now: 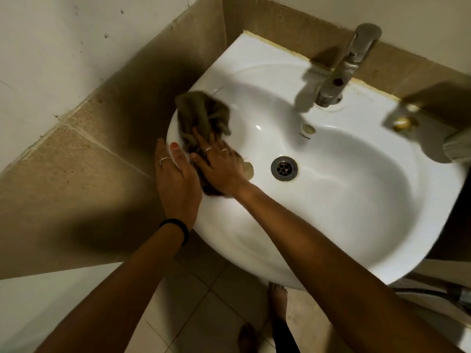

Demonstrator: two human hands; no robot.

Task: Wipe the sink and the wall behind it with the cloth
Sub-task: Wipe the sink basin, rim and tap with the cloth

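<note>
A white ceramic sink (344,189) fills the middle of the head view, with a metal drain (284,168) in its bowl. An olive-brown cloth (201,115) lies bunched over the sink's left rim. My right hand (219,166) presses flat on the cloth's lower part, fingers spread, just left of the drain. My left hand (175,182) grips the sink's left outer rim, thumb on top, touching the cloth's edge. The tan tiled wall (280,24) runs behind the sink.
A chrome tap (341,70) stands at the sink's back, with a brass fitting (402,122) to its right. Tan tiles (76,159) cover the wall at left. A grey object (457,146) sits at the right edge. My bare feet (277,301) show on the floor tiles below.
</note>
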